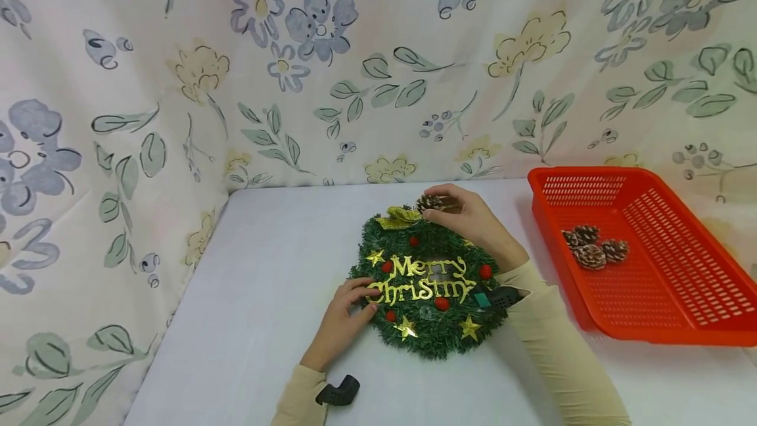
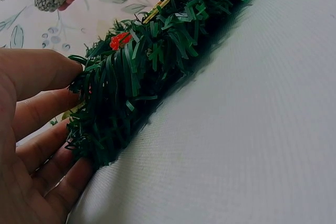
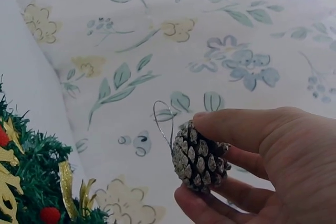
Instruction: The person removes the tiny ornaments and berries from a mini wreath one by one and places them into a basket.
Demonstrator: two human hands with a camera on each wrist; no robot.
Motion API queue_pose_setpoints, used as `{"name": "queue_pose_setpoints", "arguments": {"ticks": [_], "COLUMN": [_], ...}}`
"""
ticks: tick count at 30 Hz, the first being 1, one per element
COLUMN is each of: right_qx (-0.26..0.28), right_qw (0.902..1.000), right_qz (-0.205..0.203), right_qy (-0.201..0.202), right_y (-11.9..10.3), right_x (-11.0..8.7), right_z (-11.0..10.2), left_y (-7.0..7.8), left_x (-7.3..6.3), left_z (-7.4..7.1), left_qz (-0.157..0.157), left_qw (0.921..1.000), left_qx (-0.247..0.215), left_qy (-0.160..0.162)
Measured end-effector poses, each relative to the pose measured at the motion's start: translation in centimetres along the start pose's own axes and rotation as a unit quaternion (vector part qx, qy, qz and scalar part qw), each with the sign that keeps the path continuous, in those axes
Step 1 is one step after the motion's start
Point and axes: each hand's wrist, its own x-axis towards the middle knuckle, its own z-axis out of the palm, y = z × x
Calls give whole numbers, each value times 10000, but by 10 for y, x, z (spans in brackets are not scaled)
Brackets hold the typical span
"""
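A green tinsel Christmas wreath (image 1: 434,340) lies on the white table, with gold "Merry Christmas" lettering (image 1: 416,289), gold stars, red berries and a gold bow (image 1: 397,218) at its top. My left hand (image 1: 345,313) grips the wreath's left edge; in the left wrist view the thumb and fingers close around the green tinsel (image 2: 126,72). Above the wreath's top, beside the bow, my right hand (image 1: 467,212) pinches a frosted pine cone (image 3: 198,156) between thumb and fingers. A thin silver loop (image 3: 164,124) sticks up from the cone.
To the right stands a red plastic basket (image 1: 644,334) with slotted walls. Several pine cones (image 1: 591,256) lie at its left side. A floral curtain (image 1: 378,84) hangs behind the table. Each wrist carries a black camera (image 1: 340,392).
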Motion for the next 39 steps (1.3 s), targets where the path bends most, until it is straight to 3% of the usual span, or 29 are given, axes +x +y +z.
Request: {"name": "queue_pose_setpoints", "arguments": {"ticks": [26, 39], "right_qx": [-342, -313], "right_qw": [9993, 9994], "right_qz": [23, 78], "right_qy": [140, 153], "right_y": [1, -12], "right_x": [-12, -19], "right_z": [-23, -40], "left_y": [-1, -1], "left_x": [0, 1], "left_z": [1, 2], "left_qz": [-72, -91], "left_qw": [10000, 10000], "left_qx": [-18, -15], "left_qy": [-34, 4]}}
